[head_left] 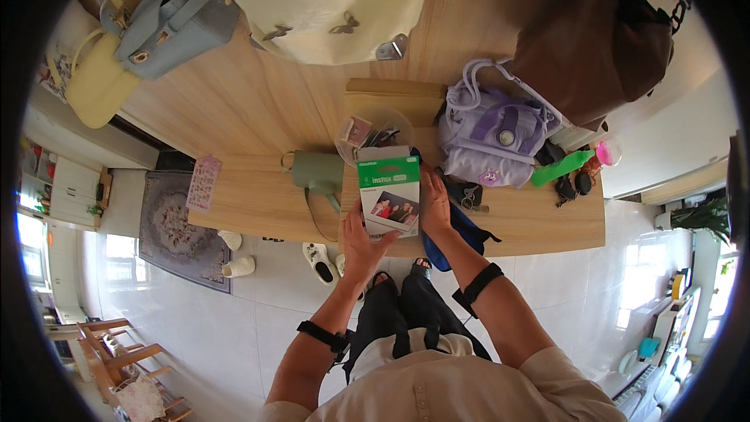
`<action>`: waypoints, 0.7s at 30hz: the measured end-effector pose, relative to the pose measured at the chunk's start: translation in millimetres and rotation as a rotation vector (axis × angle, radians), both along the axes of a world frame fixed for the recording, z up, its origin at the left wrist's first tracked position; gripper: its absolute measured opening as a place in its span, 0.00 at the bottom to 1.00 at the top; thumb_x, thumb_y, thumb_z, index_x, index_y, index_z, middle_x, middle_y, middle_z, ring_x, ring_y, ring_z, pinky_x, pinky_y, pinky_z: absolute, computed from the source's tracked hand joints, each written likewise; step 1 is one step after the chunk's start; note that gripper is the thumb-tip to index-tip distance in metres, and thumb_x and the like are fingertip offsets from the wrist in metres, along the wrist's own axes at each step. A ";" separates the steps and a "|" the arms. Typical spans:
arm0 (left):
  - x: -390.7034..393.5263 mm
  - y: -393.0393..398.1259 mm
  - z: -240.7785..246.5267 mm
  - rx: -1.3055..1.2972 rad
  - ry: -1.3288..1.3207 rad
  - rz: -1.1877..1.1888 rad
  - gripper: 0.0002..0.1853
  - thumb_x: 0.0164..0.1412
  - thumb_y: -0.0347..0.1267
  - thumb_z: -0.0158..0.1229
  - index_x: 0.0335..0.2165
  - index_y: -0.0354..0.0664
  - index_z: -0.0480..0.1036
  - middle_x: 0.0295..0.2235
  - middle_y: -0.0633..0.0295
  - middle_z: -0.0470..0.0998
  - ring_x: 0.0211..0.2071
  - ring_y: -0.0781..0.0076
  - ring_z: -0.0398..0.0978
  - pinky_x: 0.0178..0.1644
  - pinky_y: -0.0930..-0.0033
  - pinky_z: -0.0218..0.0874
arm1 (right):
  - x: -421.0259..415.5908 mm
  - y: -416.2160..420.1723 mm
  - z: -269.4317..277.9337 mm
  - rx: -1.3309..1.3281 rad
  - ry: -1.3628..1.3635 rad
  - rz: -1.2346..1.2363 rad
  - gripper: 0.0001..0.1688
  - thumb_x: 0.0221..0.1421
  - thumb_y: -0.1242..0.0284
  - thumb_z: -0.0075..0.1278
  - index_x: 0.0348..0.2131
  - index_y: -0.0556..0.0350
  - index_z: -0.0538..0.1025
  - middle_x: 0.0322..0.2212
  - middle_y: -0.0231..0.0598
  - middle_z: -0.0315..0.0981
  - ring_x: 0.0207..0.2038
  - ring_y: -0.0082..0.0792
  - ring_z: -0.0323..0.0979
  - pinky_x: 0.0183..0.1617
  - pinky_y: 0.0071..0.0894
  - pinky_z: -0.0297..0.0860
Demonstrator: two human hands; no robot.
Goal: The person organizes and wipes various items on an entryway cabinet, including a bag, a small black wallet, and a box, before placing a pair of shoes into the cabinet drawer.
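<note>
An Instax film box, white with a green top band and a photo print on its face, is held between my two hands. My left hand grips its lower left side, the thumb across the bottom edge. Against the right side rests my right hand, its fingers stretched upward along the box. Just behind the box stands a clear round container with small items in it. A green bag lies to the left, and a blue fabric pouch is under my right wrist.
On the wooden counter are a lilac backpack, keys, a green bottle and a pink sticker sheet. A cream bag, a brown bag and a blue-grey handbag hang above. Shoes stand on the floor.
</note>
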State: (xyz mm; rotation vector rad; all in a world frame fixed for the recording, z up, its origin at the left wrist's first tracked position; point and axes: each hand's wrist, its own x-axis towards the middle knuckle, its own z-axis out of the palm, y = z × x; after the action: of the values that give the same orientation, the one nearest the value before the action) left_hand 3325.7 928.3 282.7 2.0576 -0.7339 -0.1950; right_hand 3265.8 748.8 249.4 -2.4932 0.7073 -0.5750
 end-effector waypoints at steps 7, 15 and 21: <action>11.1 1.5 -10.8 -0.293 0.521 -0.037 0.34 0.46 0.29 0.69 0.51 0.31 0.63 0.38 0.54 0.76 0.39 0.67 0.74 0.43 0.68 0.66 | -18.9 17.3 13.4 -0.019 0.039 -0.020 0.32 0.52 0.82 0.42 0.57 0.54 0.60 0.56 0.49 0.58 0.57 0.52 0.59 0.60 0.43 0.57; 16.4 -2.2 12.4 -0.282 0.626 -0.075 0.28 0.53 0.32 0.66 0.49 0.31 0.64 0.42 0.56 0.75 0.43 0.72 0.72 0.48 0.69 0.64 | 6.6 -5.1 1.0 -0.045 0.012 -0.004 0.32 0.51 0.81 0.43 0.57 0.53 0.61 0.55 0.50 0.59 0.57 0.51 0.60 0.59 0.40 0.60; 18.9 3.2 13.4 -0.352 0.616 -0.014 0.28 0.51 0.29 0.66 0.49 0.29 0.64 0.40 0.55 0.76 0.41 0.73 0.73 0.46 0.71 0.64 | 16.4 2.8 -8.3 -0.149 -0.007 -0.122 0.33 0.50 0.81 0.44 0.57 0.55 0.60 0.55 0.50 0.59 0.56 0.52 0.60 0.59 0.40 0.60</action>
State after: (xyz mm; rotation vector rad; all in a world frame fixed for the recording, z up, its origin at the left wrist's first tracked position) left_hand 3344.7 931.5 296.1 1.5333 -0.3641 -0.6281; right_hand 3282.2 751.6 241.0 -2.5955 0.8468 -0.7037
